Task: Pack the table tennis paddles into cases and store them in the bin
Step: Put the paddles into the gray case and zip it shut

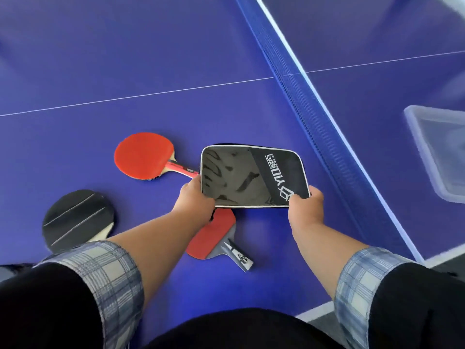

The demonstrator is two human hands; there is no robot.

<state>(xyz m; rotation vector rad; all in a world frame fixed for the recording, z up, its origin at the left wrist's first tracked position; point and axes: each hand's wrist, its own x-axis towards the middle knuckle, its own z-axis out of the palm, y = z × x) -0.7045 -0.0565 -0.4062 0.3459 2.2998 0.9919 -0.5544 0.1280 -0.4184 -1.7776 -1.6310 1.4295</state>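
A black rectangular paddle case [254,176] with white piping and white lettering is held above the table by both hands. My left hand [197,200] grips its near left corner and my right hand [305,207] grips its near right corner. On the table, a red paddle [143,154] lies to the left of the case, its handle pointing toward the case. A second red paddle with a grey handle [216,238] lies below the case, partly hidden by my left hand. A black-faced paddle [76,219] lies at the near left.
The blue table tennis table [125,59] carries a blue net [299,96] running diagonally on the right. A clear plastic bin [437,147] stands beyond the net at the far right. The table's near edge shows at the lower right.
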